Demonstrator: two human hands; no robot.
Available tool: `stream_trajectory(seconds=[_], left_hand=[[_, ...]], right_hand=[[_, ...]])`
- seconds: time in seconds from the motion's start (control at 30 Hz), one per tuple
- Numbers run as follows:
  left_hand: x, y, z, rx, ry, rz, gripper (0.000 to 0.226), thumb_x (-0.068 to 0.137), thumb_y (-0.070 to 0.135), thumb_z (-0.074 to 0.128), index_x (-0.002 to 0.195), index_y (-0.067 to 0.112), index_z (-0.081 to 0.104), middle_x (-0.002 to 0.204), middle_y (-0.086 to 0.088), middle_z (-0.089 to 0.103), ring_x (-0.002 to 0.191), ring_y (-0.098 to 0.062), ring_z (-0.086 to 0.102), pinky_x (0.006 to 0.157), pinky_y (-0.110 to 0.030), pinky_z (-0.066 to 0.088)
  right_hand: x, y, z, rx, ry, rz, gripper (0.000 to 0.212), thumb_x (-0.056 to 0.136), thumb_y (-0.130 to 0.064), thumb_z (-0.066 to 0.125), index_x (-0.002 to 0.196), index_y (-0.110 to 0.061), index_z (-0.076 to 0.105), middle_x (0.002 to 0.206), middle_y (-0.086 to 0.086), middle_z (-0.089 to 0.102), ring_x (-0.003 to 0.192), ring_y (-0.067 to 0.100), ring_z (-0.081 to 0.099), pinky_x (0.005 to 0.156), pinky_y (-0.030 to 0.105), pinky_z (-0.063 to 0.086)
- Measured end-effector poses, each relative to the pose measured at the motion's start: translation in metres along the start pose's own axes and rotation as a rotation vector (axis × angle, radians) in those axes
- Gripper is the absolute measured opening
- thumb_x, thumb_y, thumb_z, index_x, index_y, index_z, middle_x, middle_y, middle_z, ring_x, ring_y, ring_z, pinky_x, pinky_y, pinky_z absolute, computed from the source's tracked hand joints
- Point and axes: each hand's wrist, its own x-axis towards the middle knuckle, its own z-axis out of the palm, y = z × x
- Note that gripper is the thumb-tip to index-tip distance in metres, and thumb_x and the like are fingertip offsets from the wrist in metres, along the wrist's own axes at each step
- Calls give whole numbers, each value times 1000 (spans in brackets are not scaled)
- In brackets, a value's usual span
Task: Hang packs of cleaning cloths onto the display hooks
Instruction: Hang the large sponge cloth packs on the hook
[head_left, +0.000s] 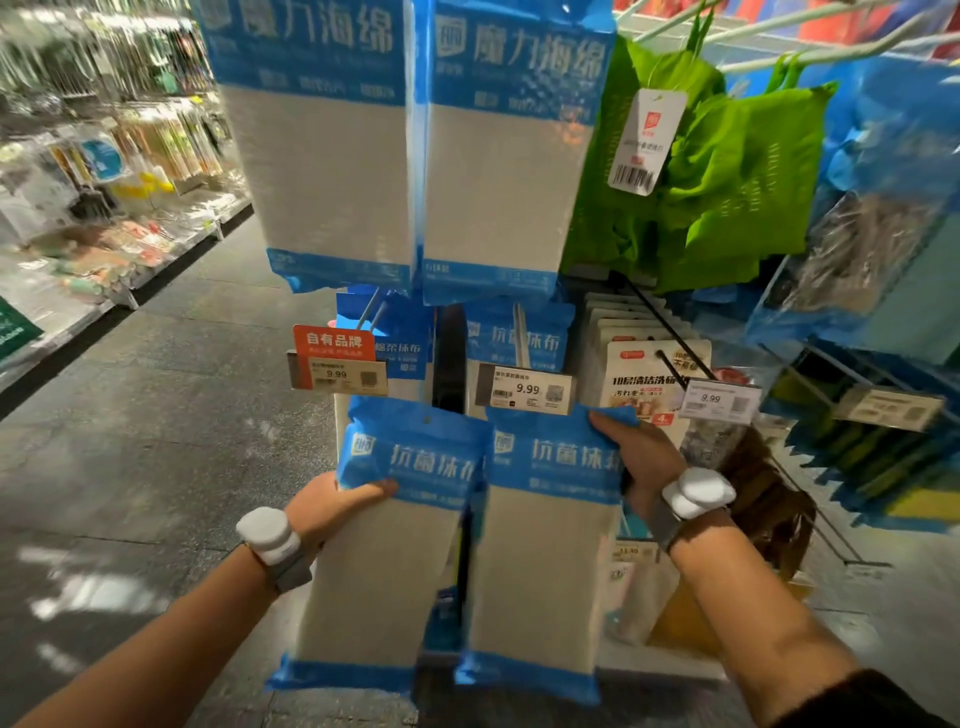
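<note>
I hold two blue-and-white packs of cleaning cloths side by side in front of the display. My left hand (337, 501) grips the left pack (384, 561) at its left edge, thumb across the front. My right hand (641, 457) grips the right pack (540, 561) at its upper right corner. Both packs hang just below two display hooks: the left hook (370, 310) with an orange label and a 9.99 tag, and the middle hook (520, 332) with a 9.99 tag (524, 389). Similar blue packs (514, 332) hang on those hooks behind the tags.
Two large blue sponge packs (415, 156) hang above the hooks. Green bags (717, 176) hang at upper right. A third hook (670, 343) at right carries beige packs. More blue goods fill the far right. An aisle floor (156, 415) and shelving (104, 182) lie to the left.
</note>
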Motion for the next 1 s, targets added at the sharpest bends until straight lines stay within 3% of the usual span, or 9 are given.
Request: stream_trajectory(seconds=[0.17, 0.27, 0.37, 0.47, 0.53, 0.63, 0.73, 0.87, 1.0], left_hand=[[-10, 16, -10, 240, -122, 65, 73, 47, 63, 92, 101, 16, 78, 93, -5, 80, 87, -25, 77, 87, -48, 61], [-19, 35, 8, 368, -255, 206, 40, 76, 32, 87, 110, 17, 73, 102, 3, 79, 93, -16, 76, 91, -46, 60], [-28, 49, 36, 460, -322, 397, 67, 73, 36, 90, 132, 28, 59, 119, 11, 73, 109, -6, 70, 97, -38, 57], [-34, 59, 54, 623, -293, 522, 102, 68, 52, 87, 152, 45, 29, 133, 23, 61, 117, 7, 61, 102, -22, 51], [-37, 66, 60, 687, -278, 560, 111, 68, 58, 84, 154, 52, 14, 135, 24, 59, 118, 6, 60, 102, -19, 49], [-39, 76, 61, 679, -255, 588, 110, 70, 58, 83, 151, 58, 9, 133, 24, 60, 116, 2, 63, 101, -22, 52], [-40, 80, 60, 681, -216, 615, 109, 72, 56, 83, 150, 59, 7, 128, 24, 62, 111, 1, 65, 98, -22, 53], [-36, 79, 59, 639, -226, 606, 109, 74, 53, 83, 140, 73, -1, 120, 27, 63, 106, 5, 66, 91, -15, 53], [-31, 75, 58, 588, -221, 572, 109, 75, 52, 83, 144, 69, 1, 122, 23, 67, 106, 6, 66, 91, -13, 53]], right_hand=[[1, 0, -7, -306, 21, -172, 13, 89, -21, 73, 94, -8, 74, 78, 9, 75, 70, 25, 73, 63, 31, 58], [-1, -1, 1, -397, -36, -232, 8, 92, -19, 70, 85, -16, 74, 71, -3, 74, 69, 16, 70, 71, 32, 54], [-7, -6, 12, -344, -108, -237, 12, 94, -16, 68, 84, -16, 74, 72, -4, 76, 70, 15, 72, 67, 29, 57], [-15, -12, 23, -176, -183, -171, 13, 93, -13, 67, 100, -6, 75, 90, 9, 79, 83, 26, 76, 70, 34, 61], [-17, -14, 29, -62, -211, -118, 23, 92, -15, 67, 111, -2, 73, 103, 16, 76, 93, 33, 74, 76, 41, 61], [-17, -16, 33, 22, -276, -92, 33, 94, -19, 63, 120, -2, 69, 117, 19, 72, 109, 36, 69, 94, 48, 55], [-15, -20, 37, 53, -313, -83, 39, 93, -26, 64, 125, -3, 67, 123, 21, 69, 115, 39, 66, 101, 52, 51], [-14, -25, 46, 39, -216, -151, 29, 95, -20, 61, 115, -1, 71, 110, 21, 74, 104, 36, 71, 91, 48, 57], [-13, -24, 52, 8, -127, -105, 20, 94, -17, 61, 100, -3, 74, 94, 18, 77, 88, 33, 75, 79, 45, 60]])
